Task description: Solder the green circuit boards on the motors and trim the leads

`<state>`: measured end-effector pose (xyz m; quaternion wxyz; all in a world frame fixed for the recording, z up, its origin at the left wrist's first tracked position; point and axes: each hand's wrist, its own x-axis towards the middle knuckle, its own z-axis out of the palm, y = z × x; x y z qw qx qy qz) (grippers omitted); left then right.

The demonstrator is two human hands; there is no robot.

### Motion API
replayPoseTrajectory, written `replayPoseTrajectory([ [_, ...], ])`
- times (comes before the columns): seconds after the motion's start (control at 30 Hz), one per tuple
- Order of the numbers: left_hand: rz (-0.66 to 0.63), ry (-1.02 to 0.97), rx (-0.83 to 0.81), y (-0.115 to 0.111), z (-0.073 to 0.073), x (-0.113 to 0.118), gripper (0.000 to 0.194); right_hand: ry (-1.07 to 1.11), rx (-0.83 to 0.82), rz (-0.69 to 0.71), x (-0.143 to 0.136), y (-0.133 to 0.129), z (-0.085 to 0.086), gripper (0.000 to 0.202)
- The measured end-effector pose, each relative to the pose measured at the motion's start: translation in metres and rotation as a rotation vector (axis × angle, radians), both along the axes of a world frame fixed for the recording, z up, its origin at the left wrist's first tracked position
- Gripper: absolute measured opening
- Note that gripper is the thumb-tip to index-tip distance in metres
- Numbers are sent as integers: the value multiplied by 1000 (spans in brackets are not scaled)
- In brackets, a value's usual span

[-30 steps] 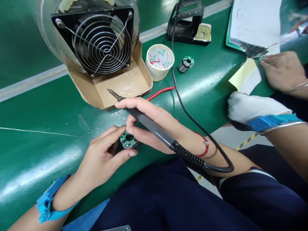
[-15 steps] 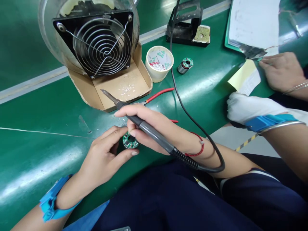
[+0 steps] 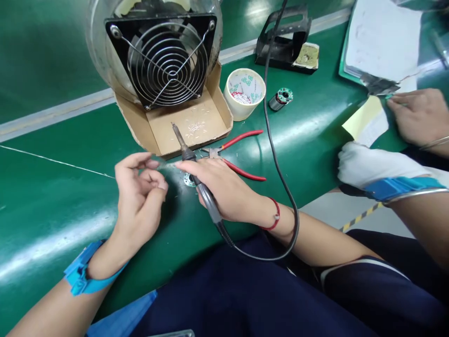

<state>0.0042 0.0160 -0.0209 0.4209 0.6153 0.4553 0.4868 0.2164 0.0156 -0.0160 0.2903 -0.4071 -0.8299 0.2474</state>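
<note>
My right hand (image 3: 228,187) grips a soldering iron (image 3: 208,199) like a pen, its tip pointing up and away toward the cardboard tray. Below the iron, a small round green circuit board (image 3: 188,179) shows in part; the hand covers the rest, and I cannot tell whether fingers touch it. My left hand (image 3: 140,196) is apart from the board, thumb pressed to curled fingers. A thin solder wire (image 3: 70,164) runs taut from the left edge into this hand; its end is hard to make out. Red-handled cutters (image 3: 242,171) lie just beyond my right hand.
A fan with a wire guard (image 3: 171,72) stands in a cardboard tray (image 3: 210,126) with metal clippings. Nearby are a tub (image 3: 244,100), another round-board part (image 3: 280,99) and an iron stand (image 3: 284,42). The iron's cable (image 3: 271,140) loops across. A co-worker's gloved hand (image 3: 372,164) is at right.
My left hand has let go of the round board and moved left and up, the solder wire shifting with it. The iron has swung more upright, and the cutters show more fully.
</note>
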Motion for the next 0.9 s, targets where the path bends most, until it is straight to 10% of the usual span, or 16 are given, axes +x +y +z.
replayPoseTrajectory([
  [0.43,-140,134,-56,-12,19,9,29,574,-99,-387,39,-46,8,24],
  [0.9,-190,165,-26,-11,9,10,34,612,-234,-323,42,-39,11,13],
])
